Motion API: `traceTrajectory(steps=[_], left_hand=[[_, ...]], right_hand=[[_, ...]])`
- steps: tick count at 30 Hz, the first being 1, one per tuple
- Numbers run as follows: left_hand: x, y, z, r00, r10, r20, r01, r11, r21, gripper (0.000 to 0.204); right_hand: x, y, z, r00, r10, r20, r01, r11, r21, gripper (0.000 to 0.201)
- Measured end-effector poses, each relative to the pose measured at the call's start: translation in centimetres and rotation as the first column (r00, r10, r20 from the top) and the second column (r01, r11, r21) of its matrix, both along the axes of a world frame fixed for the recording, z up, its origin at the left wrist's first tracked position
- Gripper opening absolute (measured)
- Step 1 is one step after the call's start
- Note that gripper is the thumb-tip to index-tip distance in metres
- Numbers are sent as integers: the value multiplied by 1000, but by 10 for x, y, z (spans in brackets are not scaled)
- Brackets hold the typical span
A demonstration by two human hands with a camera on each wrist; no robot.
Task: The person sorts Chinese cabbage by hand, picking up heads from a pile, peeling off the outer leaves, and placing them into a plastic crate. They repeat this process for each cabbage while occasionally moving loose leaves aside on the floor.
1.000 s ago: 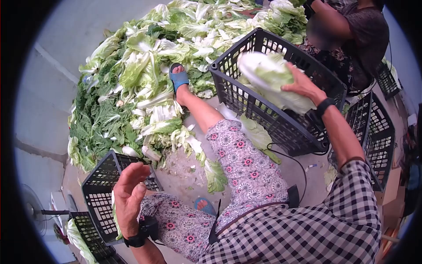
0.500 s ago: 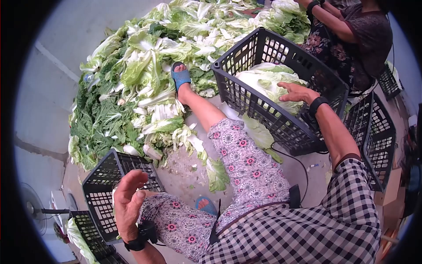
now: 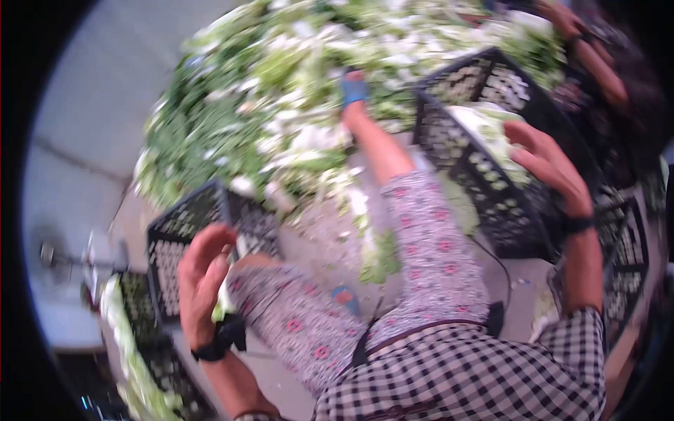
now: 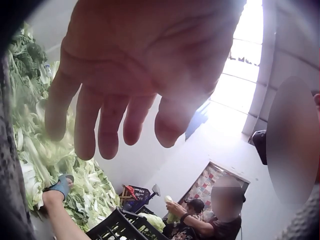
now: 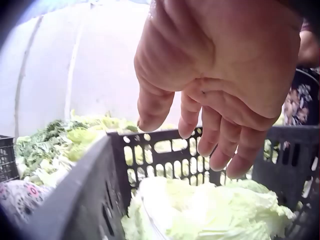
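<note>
A pale cabbage lies in the black crate at the right of the head view. Over that crate hangs my right hand, its fingers relaxed and nothing in them. The right wrist view has the right hand above the cabbage, a gap between them. My left hand is held up over my leg, beside another black crate. Its fingers hang loosely and empty, as the left wrist view also has the left hand.
A large heap of cabbage leaves spreads along the far side, with my foot at its edge. Another person sits beyond the crate. More crates stand at the far right and lower left, the latter beside a long cabbage. A cable lies on the floor.
My right hand has let go of the cabbage, which now lies in the crate, and has drawn back a little. The head view has turned left, so the scene has shifted right and is blurred.
</note>
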State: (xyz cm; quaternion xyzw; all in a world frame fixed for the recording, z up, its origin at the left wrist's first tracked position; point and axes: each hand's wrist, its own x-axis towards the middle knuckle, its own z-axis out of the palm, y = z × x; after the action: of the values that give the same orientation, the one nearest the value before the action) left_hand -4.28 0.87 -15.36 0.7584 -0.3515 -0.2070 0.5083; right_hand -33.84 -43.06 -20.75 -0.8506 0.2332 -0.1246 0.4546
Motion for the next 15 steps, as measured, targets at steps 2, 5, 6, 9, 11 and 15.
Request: traceTrajectory(steps=[2,5,6,9,11,15], left_hand=[[9,20,5,993,92,74,-92,996,-7,44],[34,57,4,959,247,138,-240,969,-65,38],[44,72,3,940,298,163,-296,954,-39,38],[78,112,-18,906,366,211,-383,922,49,42],[96,133,-35,912,377,162,-396,911,112,43],[117,138,-64,924,382,10,-369,885,285,52]], right_hand=[[13,53,31,996,83,-46,-81,996,40,68],[33,102,29,967,251,-46,-241,957,164,68],[40,110,14,962,270,-52,-256,949,184,71],[68,121,-18,939,333,-90,-322,940,113,70],[85,126,-32,933,350,-82,-343,935,88,65],[102,123,-73,937,323,-130,-335,939,-82,53]])
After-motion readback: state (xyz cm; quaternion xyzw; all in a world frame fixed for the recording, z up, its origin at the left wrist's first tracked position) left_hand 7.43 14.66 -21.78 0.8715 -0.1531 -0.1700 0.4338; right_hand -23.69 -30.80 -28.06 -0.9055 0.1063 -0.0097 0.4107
